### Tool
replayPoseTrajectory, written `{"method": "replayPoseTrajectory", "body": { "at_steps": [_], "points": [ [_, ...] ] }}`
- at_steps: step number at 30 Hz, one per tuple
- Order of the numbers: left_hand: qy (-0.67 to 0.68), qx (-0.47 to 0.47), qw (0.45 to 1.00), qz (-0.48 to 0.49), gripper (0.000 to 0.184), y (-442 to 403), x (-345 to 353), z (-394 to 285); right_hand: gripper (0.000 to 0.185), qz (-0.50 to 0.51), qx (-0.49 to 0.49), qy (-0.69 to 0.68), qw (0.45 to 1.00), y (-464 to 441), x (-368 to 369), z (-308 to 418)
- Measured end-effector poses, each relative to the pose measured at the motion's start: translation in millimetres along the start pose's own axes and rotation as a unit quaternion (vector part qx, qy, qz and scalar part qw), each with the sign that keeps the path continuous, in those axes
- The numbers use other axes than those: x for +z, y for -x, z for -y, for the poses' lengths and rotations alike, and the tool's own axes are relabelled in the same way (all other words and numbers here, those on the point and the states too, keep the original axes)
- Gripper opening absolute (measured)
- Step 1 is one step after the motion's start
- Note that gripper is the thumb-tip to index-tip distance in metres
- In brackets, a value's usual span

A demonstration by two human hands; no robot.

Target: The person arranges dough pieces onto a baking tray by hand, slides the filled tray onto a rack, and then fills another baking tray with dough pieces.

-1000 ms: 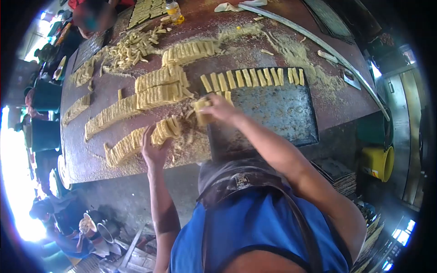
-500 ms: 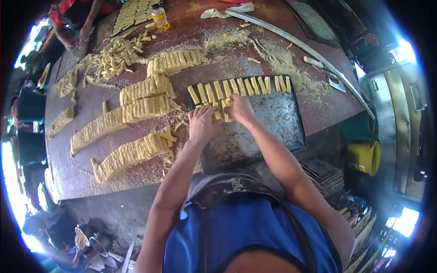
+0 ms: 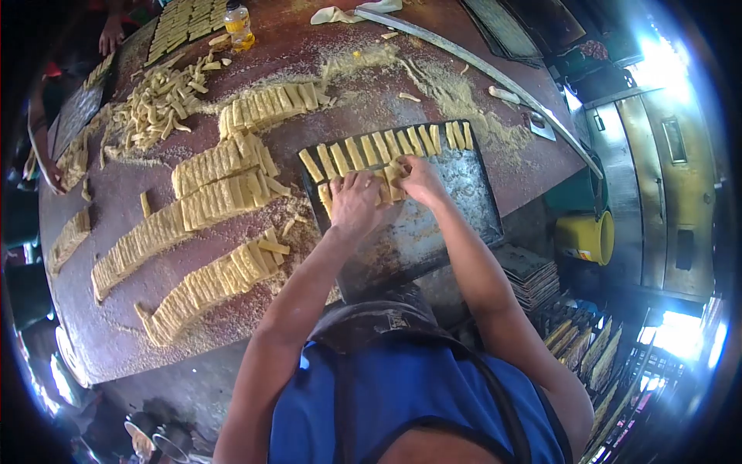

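A dark baking tray (image 3: 440, 224) lies at the table's front edge. Along its far side runs a row of pale dough sticks (image 3: 369, 150), with a gap before the last few at the right. My left hand (image 3: 355, 203) bends over a second row, its fingers closed on dough sticks (image 3: 382, 190); the fingers partly hide them. Beside it, my right hand (image 3: 421, 181) pinches a dough stick (image 3: 395, 171) between thumb and fingers. One stick (image 3: 325, 199) of the second row shows left of my left hand.
Left of the tray stand long rows of cut dough sticks (image 3: 205, 286) and a loose heap (image 3: 158, 104). A bottle (image 3: 239, 27), a long metal strip (image 3: 479, 62) and a scraper (image 3: 540, 126) lie farther back. Another person's hand (image 3: 54, 176) touches dough at the far left.
The view has shifted, so the table sits farther left. My left hand has moved over the second row near my right hand. The other person's arm now reaches to dough at the left.
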State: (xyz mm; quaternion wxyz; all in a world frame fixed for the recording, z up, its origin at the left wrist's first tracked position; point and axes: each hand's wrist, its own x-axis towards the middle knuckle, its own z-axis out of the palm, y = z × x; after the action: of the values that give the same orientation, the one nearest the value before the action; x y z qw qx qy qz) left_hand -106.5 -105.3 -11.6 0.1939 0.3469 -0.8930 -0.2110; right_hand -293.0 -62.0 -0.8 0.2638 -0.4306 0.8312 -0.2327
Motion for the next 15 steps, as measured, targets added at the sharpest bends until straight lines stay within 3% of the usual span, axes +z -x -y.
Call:
{"method": "replayPoseTrajectory", "body": {
  "at_steps": [2, 3, 6, 8, 10, 13, 15],
  "points": [
    [-0.023, 0.025, 0.998, 0.057, 0.053, -6.7, 6.4, -0.6, 0.036, 0.013, 0.016, -0.036, 0.999, -1.6, -5.8, -1.4],
    [-0.014, 0.001, 0.997, 0.079, 0.052, -9.1, 4.0, -3.6, 0.034, 0.003, 0.016, 0.009, 1.0, -2.3, -8.6, -2.6],
    [-0.024, -0.004, 0.999, 0.044, 0.051, -8.4, -2.2, -15.5, 0.032, -0.014, 0.0, 0.04, 0.999, -4.5, -15.6, -14.5],
    [-0.016, -0.011, 1.0, 0.019, 0.05, -8.1, 2.7, -26.7, 0.037, -0.056, -0.064, 0.073, 0.994, -9.8, -13.0, -32.7],
    [-0.036, -0.003, 0.999, 0.025, 0.048, -12.9, 16.6, -33.7, 0.041, -0.02, -0.079, 0.068, 0.994, -12.6, -20.9, -34.9],
    [-0.049, -0.048, 0.996, 0.052, 0.043, -17.1, 25.0, -42.9, 0.043, 0.103, 0.034, -0.088, 0.99, -19.7, -26.6, -43.3],
    [-0.036, -0.057, 0.997, 0.029, 0.042, -14.7, 28.0, -48.1, 0.042, 0.091, -0.011, -0.056, 0.994, -26.4, -32.0, -49.6]
  ]
}}
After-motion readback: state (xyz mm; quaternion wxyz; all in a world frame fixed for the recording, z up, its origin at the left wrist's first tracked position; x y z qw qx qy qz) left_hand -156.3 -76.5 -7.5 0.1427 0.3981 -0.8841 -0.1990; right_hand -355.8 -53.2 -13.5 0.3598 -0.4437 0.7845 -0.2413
